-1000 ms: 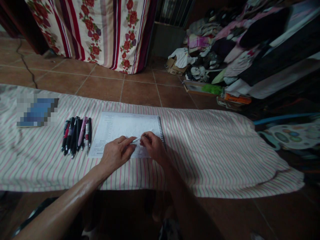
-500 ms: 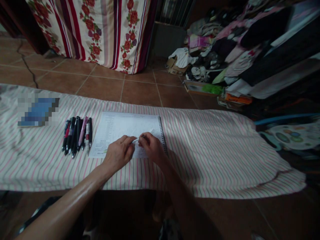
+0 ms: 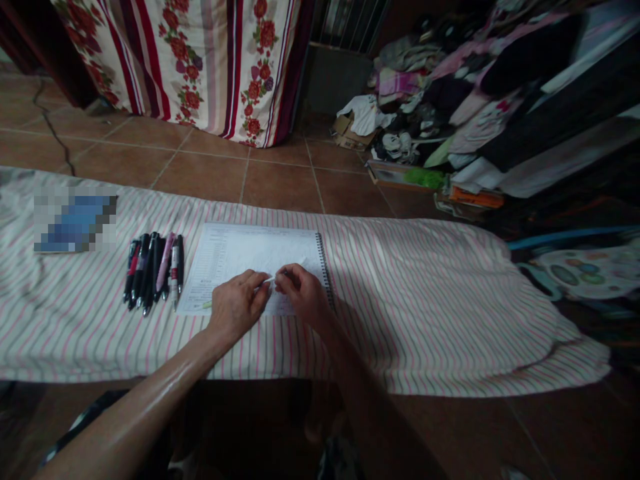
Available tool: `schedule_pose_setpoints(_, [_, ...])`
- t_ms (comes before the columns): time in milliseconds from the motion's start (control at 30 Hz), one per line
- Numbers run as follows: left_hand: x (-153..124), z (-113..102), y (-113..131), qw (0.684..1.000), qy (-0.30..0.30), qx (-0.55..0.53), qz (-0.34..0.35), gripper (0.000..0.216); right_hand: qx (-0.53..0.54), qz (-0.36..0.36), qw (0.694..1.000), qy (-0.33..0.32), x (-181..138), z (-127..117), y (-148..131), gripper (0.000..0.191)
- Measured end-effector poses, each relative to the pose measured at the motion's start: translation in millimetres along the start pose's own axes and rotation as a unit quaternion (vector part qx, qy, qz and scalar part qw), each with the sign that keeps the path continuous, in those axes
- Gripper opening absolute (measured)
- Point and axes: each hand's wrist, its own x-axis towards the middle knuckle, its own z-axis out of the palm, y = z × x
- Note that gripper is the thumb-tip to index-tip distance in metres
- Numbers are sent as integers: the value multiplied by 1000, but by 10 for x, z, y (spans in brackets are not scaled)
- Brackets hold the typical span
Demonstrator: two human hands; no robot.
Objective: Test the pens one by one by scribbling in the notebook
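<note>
Over a spiral-bound notebook with printed pages, my two hands meet fingertip to fingertip. My left hand is closed round a thin white stick, which looks like part of a pen. My right hand pinches at the stick's other end; its fingers hide the tip. A small yellow-green piece shows beside my left wrist, over the lower left of the page. Left of the notebook lies a row of several pens, mostly black, with a pink pen and a white pen among them.
A striped cloth covers the low surface under everything. A phone-like blue object, blurred out, lies at the far left. Beyond are a tiled floor, a flowered curtain and heaped clothes. A patterned stool stands at the right.
Both hands stay nearly in place, with only slight finger movement around the white stick. The yellow-green piece by my left wrist shows a little more to the left.
</note>
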Motion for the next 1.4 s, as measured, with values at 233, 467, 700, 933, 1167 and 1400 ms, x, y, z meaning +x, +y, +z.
schedule_pose_setpoints(233, [5,16,-2,999,10,-30,-11,25,69,26,997,-3,25,-13,-10,12])
schedule_pose_setpoints(467, [-3,34,-5,998,27,-57,-18,23,126,49,991,-19,44,-15,22,29])
schedule_pose_setpoints(700, [2,20,-26,998,43,-42,-34,24,108,5,993,40,33,-29,11,29])
schedule_pose_setpoints(933, [1,-3,-7,999,23,-38,-24,26,66,-7,996,65,33,-21,-2,17])
schedule_pose_setpoints(1167, [0,-32,22,1000,11,-21,-20,25,52,-4,997,55,34,-37,-1,16])
schedule_pose_setpoints(1400, [-7,-28,12,1000,13,-23,-8,24,68,5,997,46,39,-36,24,16])
